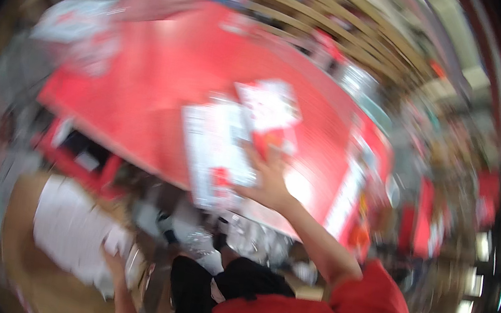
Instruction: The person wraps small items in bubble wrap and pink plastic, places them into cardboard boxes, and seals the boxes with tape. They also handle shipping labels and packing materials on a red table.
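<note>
My right hand (271,180) is spread over the red table, its fingers apart at the right edge of a white plastic packet (213,147) with red print. The packet's near end reaches the table's front edge. Just beyond my fingertips lies a second packet (271,104), white and red, partly touching the first. Low on the left, my left hand (114,259) is at the right end of a stack of white sheets or flat bags (72,228) in an open cardboard box (19,221). Blur hides whether its fingers grip any of them.
A white bag (76,22) and clear plastic wrap stand at the table's far left. Wooden slatted racking (326,12) runs behind the red table (146,85). A red crate (75,157) sits below its left edge. Clear plastic bags (253,240) lie beneath the front edge.
</note>
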Demonstrator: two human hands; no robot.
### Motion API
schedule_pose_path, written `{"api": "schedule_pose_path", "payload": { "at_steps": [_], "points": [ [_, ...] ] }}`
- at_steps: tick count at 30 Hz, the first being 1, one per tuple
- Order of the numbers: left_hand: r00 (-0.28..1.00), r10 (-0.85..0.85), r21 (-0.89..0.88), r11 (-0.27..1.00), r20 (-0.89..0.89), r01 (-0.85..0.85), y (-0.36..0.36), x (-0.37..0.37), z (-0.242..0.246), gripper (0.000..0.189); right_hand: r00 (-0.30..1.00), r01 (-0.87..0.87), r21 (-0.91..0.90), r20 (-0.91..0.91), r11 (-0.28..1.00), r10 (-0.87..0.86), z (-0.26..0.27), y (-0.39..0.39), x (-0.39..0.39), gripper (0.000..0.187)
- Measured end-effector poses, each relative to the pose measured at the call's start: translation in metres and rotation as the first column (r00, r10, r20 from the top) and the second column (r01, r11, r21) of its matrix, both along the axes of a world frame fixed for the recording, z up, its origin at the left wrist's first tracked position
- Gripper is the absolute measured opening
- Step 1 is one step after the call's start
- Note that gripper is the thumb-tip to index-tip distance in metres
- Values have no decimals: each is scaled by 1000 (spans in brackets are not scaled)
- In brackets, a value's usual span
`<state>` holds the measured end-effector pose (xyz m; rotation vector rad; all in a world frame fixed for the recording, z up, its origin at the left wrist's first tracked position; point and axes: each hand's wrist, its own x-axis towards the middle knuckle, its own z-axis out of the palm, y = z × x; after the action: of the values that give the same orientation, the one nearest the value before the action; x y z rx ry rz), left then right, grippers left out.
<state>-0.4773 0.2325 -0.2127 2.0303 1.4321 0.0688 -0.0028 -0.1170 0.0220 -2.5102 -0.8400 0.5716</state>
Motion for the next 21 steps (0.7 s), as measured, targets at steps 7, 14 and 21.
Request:
{"api": "schedule_pose_path", "payload": {
  "at_steps": [7,14,21],
  "points": [
    [720,-670,-544,678,-181,494,26,-18,-162,109,917,124,-208,398,970,-32,19,37,6,114],
    [664,-742,-641,556,-95,530,-1,17,-160,103,860,189,-16,485,982,-157,-1,69,54,111],
    [768,-636,-456,663,75,593,37,82,20,84,944,-63,441,318,895,-90,14,9,-46,63]
  ]
}}
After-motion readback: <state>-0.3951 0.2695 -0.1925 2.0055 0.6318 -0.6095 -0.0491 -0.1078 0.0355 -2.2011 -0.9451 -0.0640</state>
